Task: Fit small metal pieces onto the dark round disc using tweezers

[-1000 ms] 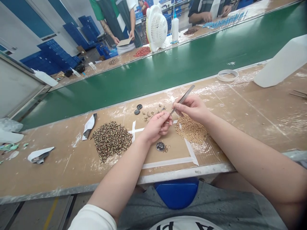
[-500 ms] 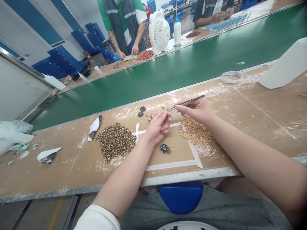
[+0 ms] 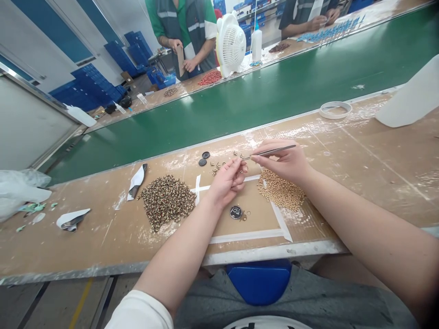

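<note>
My right hand (image 3: 284,160) is closed around a pair of metal tweezers (image 3: 274,150), whose tips point left and meet the fingertips of my left hand (image 3: 229,180). The fingers of my left hand are pinched together; whatever sits between them is too small to make out. Left of my left forearm lies a heap of small brass-coloured metal pieces (image 3: 166,201). Partly under my right hand is a pile of tan, bead-like pieces (image 3: 283,189). Between my arms rests a round black dish (image 3: 236,212) with a shiny rim. Several loose brass pieces (image 3: 216,170) lie just beyond my left hand.
Two black round discs (image 3: 202,161) lie past the heap. A green conveyor belt (image 3: 171,132) runs beyond the table, with a white ring (image 3: 335,110) near its edge. Across it are a white fan (image 3: 231,45) and two co-workers. Plastic bags (image 3: 20,192) lie at far left.
The tweezers have tilted flatter, with their tips still at my left fingertips. Across the belt, a co-worker has lifted a flat board from the table. The view has shifted slightly.
</note>
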Demonstrator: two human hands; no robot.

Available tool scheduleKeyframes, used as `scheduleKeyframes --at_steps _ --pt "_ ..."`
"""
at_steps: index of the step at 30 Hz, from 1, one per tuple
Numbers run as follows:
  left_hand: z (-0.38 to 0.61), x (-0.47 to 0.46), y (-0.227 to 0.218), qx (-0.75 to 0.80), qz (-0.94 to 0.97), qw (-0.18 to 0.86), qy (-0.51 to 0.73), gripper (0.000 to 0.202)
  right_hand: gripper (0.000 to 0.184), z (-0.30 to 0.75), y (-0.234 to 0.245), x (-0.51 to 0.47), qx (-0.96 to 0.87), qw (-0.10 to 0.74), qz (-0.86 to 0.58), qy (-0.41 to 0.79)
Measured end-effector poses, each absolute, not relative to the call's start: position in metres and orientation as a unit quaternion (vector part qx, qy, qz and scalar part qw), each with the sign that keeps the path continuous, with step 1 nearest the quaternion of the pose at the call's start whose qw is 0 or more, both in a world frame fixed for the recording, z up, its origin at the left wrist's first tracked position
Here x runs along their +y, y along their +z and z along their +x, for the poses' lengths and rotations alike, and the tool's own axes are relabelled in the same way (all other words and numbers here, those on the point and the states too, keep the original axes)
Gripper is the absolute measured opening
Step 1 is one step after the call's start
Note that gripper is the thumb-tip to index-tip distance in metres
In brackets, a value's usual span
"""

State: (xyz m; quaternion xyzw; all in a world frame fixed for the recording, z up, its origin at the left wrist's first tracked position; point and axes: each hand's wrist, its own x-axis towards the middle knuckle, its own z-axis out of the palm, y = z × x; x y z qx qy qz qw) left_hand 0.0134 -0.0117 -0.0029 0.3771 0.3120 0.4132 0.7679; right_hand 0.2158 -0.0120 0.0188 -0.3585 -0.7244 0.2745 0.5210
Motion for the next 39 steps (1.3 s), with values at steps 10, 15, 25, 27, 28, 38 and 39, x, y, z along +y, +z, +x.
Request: scheduleKeyframes --at_steps 10,15,25,27,28,38,39 --pt "0.013 -0.012 -0.001 0.322 0.385 0.761 0.412 0.030 0.014 0.217 0.011 -0.008 -0.753 0.534 -0.320 0.213" --pt "0.013 -0.011 -0.002 0.322 0.388 0.763 0.404 0.029 0.022 0.215 0.013 -0.011 -0.730 0.538 -0.346 0.240" --pt "0.011 -0.008 -0.005 0.329 0.423 0.757 0.376 0.037 0.031 0.212 0.012 -0.011 -0.638 0.563 -0.395 0.347" --pt "0.010 -0.006 -0.004 0.345 0.444 0.734 0.381 0.040 0.030 0.211 0.012 -0.011 -0.625 0.566 -0.398 0.362" --pt "0.008 -0.005 -0.002 0.357 0.457 0.714 0.391 0.041 0.030 0.211 0.012 -0.011 -0.622 0.565 -0.398 0.368" --pt "-0.084 -0.022 0.079 0.609 0.720 0.229 0.240 0.029 0.023 0.209 0.009 -0.013 -0.629 0.527 -0.387 0.420" --pt "-0.095 -0.025 0.084 0.624 0.735 0.213 0.159 0.026 0.023 0.208 0.009 -0.014 -0.630 0.525 -0.386 0.422"
